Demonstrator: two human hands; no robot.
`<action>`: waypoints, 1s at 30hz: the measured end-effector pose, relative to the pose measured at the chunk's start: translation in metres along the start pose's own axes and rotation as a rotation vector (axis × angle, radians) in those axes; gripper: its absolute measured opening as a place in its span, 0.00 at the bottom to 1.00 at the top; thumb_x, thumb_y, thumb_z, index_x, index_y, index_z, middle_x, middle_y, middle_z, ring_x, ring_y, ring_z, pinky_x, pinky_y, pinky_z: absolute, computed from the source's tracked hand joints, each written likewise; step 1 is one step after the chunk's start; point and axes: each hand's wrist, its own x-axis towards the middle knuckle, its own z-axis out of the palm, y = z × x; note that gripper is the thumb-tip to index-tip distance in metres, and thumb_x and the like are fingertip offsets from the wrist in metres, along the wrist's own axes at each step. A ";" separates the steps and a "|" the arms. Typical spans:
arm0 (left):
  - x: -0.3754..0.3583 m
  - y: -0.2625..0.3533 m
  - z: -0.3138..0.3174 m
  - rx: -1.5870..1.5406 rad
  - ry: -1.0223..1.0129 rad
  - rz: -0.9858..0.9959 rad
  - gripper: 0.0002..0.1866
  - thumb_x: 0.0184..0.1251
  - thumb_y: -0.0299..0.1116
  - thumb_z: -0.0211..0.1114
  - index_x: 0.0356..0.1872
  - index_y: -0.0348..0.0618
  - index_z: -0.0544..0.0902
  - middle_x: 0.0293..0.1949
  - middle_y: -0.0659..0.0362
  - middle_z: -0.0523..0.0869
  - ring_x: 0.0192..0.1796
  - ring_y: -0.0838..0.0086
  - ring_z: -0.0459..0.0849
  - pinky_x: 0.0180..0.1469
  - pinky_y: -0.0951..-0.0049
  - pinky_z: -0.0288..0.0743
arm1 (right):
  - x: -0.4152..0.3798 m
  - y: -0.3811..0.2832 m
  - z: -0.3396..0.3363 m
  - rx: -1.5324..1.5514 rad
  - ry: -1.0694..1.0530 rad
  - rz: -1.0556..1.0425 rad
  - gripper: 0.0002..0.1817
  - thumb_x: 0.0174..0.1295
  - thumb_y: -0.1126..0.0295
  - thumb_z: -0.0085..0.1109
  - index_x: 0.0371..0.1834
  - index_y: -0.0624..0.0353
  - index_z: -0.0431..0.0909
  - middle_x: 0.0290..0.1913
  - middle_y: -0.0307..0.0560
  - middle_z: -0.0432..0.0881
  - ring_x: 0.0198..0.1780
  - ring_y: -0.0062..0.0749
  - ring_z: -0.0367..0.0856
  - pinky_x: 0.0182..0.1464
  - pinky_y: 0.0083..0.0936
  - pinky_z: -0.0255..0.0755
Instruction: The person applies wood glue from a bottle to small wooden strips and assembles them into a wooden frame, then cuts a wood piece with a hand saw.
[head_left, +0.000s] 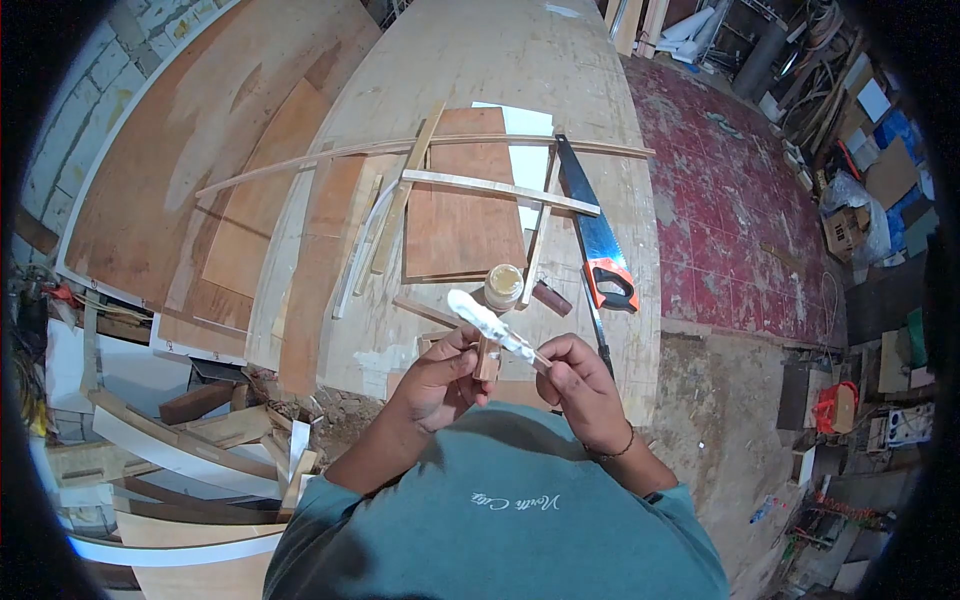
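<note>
My left hand [447,375] is closed on a small wooden piece [488,360], held upright near the table's front edge. A stick coated in white paste [490,322] is pinched in my right hand [583,388]; it slants up to the left, across the top of the wooden piece. Just behind the stick stands an open jar [503,286] with pale contents. To the right of the jar lies a small dark reddish block [552,297].
A handsaw [590,220] with an orange and black handle lies right on the worktable [470,50]. Wooden strips [500,190] cross a brown board [460,220] and a white sheet [530,122]. Large plywood panels [180,130] lean at left. Clutter lines the right wall.
</note>
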 end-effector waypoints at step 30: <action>0.003 0.002 0.002 0.016 -0.040 -0.071 0.20 0.67 0.33 0.59 0.56 0.35 0.68 0.35 0.59 0.81 0.32 0.80 0.84 0.34 0.82 0.84 | 0.002 -0.003 0.001 -0.221 0.057 0.044 0.24 0.72 0.53 0.39 0.40 0.66 0.76 0.17 0.30 0.61 0.19 0.14 0.53 0.22 0.16 0.47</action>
